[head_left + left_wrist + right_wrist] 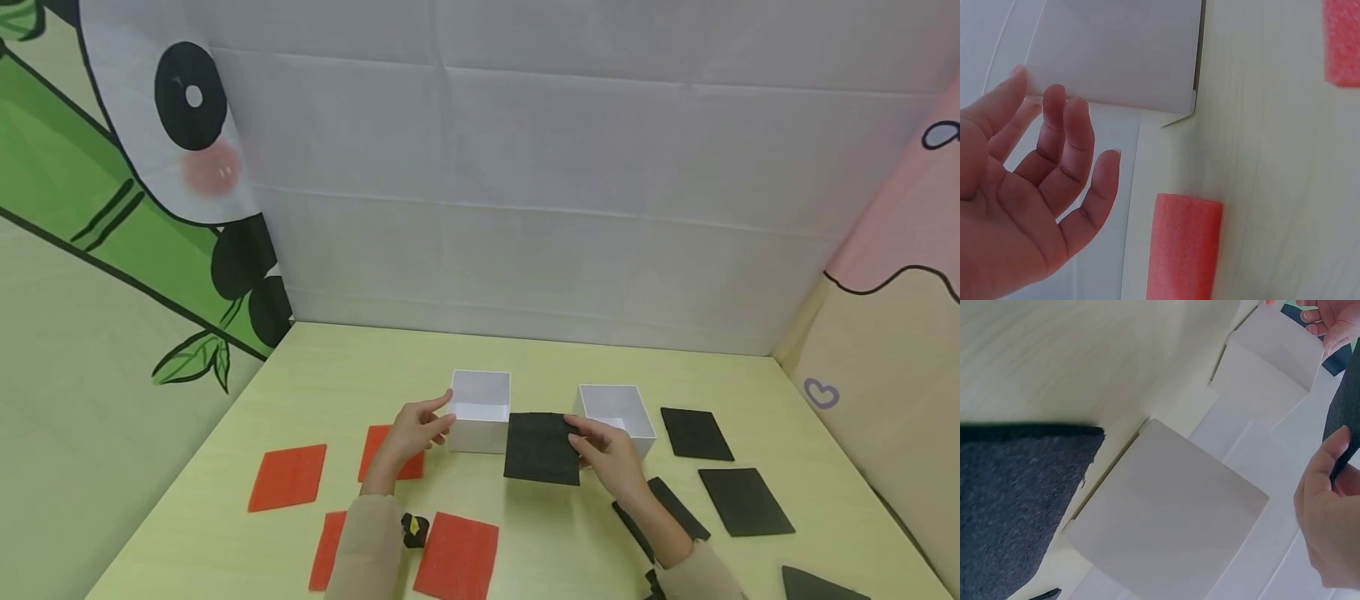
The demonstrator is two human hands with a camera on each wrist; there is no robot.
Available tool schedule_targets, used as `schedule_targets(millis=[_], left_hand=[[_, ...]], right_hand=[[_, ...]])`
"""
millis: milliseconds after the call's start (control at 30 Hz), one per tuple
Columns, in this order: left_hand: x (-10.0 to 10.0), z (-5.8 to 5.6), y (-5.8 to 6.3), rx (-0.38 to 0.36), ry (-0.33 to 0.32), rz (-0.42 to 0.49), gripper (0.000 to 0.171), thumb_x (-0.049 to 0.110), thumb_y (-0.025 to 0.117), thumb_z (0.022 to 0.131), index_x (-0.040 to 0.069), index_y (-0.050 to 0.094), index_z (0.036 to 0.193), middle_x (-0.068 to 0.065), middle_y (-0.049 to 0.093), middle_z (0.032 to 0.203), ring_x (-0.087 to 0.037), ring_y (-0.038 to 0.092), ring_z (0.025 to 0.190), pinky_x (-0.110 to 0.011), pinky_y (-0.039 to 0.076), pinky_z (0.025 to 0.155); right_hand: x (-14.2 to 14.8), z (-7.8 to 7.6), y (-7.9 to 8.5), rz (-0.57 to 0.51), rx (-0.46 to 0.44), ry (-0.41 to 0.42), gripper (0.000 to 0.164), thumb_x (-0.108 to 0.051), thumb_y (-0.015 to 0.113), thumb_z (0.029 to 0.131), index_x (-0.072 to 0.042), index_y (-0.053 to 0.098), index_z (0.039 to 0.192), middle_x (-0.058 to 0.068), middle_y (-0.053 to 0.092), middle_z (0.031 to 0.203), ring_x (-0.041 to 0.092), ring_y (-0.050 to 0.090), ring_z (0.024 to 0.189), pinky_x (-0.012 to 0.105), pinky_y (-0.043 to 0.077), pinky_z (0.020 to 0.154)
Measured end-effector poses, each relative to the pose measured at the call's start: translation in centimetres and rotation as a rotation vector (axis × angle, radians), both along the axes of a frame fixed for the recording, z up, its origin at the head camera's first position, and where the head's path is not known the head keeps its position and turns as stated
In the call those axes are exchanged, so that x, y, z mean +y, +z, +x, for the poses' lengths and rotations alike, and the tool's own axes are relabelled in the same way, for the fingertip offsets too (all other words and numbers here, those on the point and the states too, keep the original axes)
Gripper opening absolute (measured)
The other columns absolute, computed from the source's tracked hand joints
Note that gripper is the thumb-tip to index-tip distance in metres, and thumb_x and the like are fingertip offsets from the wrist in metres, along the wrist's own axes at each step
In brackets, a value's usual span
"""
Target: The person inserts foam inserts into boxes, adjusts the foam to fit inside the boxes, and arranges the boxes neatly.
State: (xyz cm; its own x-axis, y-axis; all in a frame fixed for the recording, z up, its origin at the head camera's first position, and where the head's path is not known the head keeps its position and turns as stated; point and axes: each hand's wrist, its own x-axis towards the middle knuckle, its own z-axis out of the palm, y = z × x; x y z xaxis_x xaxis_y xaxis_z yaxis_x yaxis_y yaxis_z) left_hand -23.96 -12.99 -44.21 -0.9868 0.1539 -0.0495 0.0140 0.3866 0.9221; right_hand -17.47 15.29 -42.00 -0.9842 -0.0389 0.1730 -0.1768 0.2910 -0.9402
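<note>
My right hand pinches a black, felt-like square by its right edge. The square hangs at a tilt over the table, in front of the gap between two white open-topped boxes. My left hand is at the left side of the left box, thumb and fingers spread loosely. In the left wrist view, its fingertips are right at the edge of the box and the palm holds nothing. Behind my right hand stands the right box, its front partly covered by that hand.
Several red foam-like squares lie on the left of the pale table, one under my left wrist. Several black squares lie on the right, some near my right forearm. A white cloth backdrop rises behind the table.
</note>
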Motion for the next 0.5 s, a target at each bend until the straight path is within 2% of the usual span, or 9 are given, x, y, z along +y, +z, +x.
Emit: schedule_targets(millis=[200, 267, 500], left_hand=[[0.0, 0.1, -0.1, 0.004, -0.006, 0.006, 0.047, 0.018, 0.061, 0.085, 0.012, 0.048, 0.129, -0.007, 0.056, 0.070, -0.019, 0.056, 0.061, -0.031, 0.044, 0.057], [0.0, 0.1, -0.2, 0.006, -0.007, 0.010, 0.046, 0.019, 0.061, 0.085, 0.013, 0.048, 0.129, -0.007, 0.056, 0.070, -0.020, 0.056, 0.061, -0.031, 0.044, 0.056], [0.0, 0.1, -0.1, 0.001, 0.010, 0.027, 0.046, 0.016, 0.062, 0.085, 0.013, 0.049, 0.129, -0.009, 0.057, 0.069, -0.023, 0.057, 0.061, -0.030, 0.043, 0.055]], right_hand=[[-0.9, -0.5, 0.6, -0.032, 0.039, -0.036, 0.028, 0.007, 0.058, 0.082, 0.009, 0.059, 0.110, 0.017, 0.061, 0.084, 0.012, 0.056, 0.059, 0.027, 0.049, 0.056], [-1.0, -1.1, 0.0, -0.054, 0.045, -0.039, 0.028, 0.006, 0.058, 0.082, 0.007, 0.060, 0.110, 0.016, 0.062, 0.085, 0.011, 0.057, 0.060, 0.027, 0.050, 0.056], [-2.0, -2.3, 0.5, -0.067, 0.074, -0.042, 0.028, 0.005, 0.056, 0.084, 0.006, 0.059, 0.112, 0.015, 0.060, 0.085, 0.012, 0.056, 0.061, 0.027, 0.049, 0.056]])
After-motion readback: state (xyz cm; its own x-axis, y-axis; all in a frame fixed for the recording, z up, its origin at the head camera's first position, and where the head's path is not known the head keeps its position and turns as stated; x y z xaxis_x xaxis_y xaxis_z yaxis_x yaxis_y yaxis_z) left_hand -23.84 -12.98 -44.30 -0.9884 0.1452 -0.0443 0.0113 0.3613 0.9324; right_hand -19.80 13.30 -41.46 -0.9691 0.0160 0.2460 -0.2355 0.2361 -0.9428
